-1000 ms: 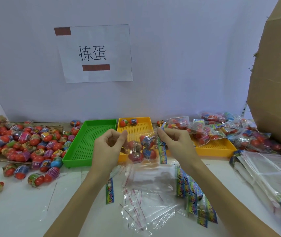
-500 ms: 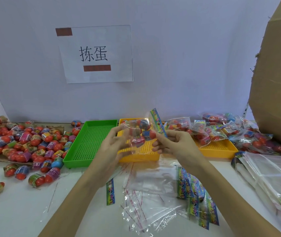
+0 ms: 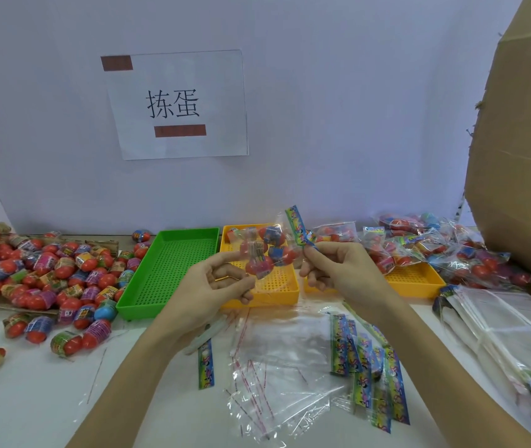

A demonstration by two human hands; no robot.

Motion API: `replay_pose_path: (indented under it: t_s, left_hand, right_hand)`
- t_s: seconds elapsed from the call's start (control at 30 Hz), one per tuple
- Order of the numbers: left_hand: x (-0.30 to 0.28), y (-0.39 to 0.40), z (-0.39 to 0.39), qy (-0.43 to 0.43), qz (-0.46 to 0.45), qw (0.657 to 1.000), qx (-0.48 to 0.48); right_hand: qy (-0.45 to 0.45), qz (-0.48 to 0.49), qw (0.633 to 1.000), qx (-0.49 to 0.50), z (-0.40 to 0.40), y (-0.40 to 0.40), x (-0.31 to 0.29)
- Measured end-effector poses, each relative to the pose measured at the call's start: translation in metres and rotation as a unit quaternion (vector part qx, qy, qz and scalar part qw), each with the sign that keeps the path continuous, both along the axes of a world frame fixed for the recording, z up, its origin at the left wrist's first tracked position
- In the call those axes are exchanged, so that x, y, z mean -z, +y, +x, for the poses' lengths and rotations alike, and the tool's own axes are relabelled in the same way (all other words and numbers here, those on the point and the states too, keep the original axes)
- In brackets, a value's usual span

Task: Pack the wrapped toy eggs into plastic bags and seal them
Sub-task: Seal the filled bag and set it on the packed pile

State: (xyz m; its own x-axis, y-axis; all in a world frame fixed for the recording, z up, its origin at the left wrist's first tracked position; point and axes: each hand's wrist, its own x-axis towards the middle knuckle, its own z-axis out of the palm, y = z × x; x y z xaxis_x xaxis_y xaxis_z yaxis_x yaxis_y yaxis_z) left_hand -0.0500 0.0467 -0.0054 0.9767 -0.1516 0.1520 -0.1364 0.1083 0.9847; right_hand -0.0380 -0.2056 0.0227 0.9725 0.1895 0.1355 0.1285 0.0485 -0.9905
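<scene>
1. Above the yellow tray (image 3: pixel 259 297) at the middle of the table (image 3: pixel 31 399), a person holds up a clear plastic bag (image 3: pixel 265 250) filled with several wrapped toy eggs.
2. Left hand (image 3: pixel 215 286) cups the bag from below, fingers curled against its underside; right hand (image 3: pixel 335 270) pinches the bag's printed header strip (image 3: pixel 297 226) between thumb and fingertips, the strip standing up and tilted.
3. Judged from the grip, the step in hand is sealing: the eggs are already inside, and the mouth is being folded or closed at the header. Whether the flap is stuck down cannot be told.
4. Next move likely calls for pressing the flap flat along its whole width, then setting the bag with the finished bags (image 3: pixel 419 250) heaped on the other yellow tray (image 3: pixel 416 281) to the right.
5. Loose eggs (image 3: pixel 41 270) remain piled at the left beside an empty green tray (image 3: pixel 167 273); empty bags (image 3: pixel 277 367) and spare header strips (image 3: pixel 364 360) lie on the table below the hands, so much packing appears left.
</scene>
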Motion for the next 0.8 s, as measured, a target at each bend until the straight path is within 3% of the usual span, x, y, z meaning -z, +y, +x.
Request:
replay_pose_path:
  t_s: [0.1,0.17,0.23,0.3,0.37,0.4,0.43,0.47,0.5,0.6,0.67,0.73,0.8]
  left_hand:
    - [-0.003,-0.003,-0.004,-0.04,0.027,0.998,-0.031]
    - [-0.004,-0.008,-0.006,-0.093,0.044,0.993,-0.065]
    - [-0.004,-0.012,-0.008,-0.18,0.098,0.972,-0.113]
    - [-0.001,-0.015,-0.009,-0.319,0.216,0.91,-0.151]
    - [0.004,-0.017,-0.009,-0.448,0.345,0.807,-0.169]
    - [0.006,-0.018,-0.008,-0.484,0.386,0.767,-0.169]
    - [0.008,-0.017,-0.008,-0.499,0.407,0.748,-0.161]
    - [0.008,-0.017,-0.007,-0.494,0.413,0.752,-0.145]
    - [0.008,-0.018,-0.008,-0.468,0.403,0.776,-0.126]
    - [0.007,-0.025,-0.011,-0.288,0.273,0.913,-0.095]
    - [0.006,-0.031,-0.01,-0.134,0.155,0.973,-0.101]
    - [0.007,-0.031,-0.008,-0.045,0.075,0.992,-0.087]
    - [0.009,-0.027,-0.007,-0.016,0.034,0.996,-0.084]
  right_hand:
    - [0.004,0.003,1.0,0.015,0.0,0.004,0.004]
    - [0.054,-0.009,0.998,0.033,0.0,0.007,0.007]
    - [0.131,-0.028,0.991,-0.01,-0.001,0.01,0.005]
    - [0.202,0.047,0.97,-0.125,-0.003,0.012,0.001]
    - [0.222,0.155,0.939,-0.212,-0.004,0.012,-0.002]
    - [0.213,0.178,0.933,-0.229,-0.005,0.013,-0.002]
    - [0.196,0.182,0.936,-0.231,-0.005,0.014,-0.002]
    - [0.178,0.172,0.944,-0.217,-0.005,0.014,-0.001]
    - [0.164,0.16,0.954,-0.192,-0.004,0.014,0.001]
    - [0.141,0.108,0.971,-0.158,-0.001,0.009,0.006]
    - [0.133,0.082,0.971,-0.182,-0.002,0.006,0.006]
    - [0.135,0.077,0.97,-0.188,-0.001,0.005,0.007]
    - [0.136,0.081,0.97,-0.182,-0.002,0.006,0.007]
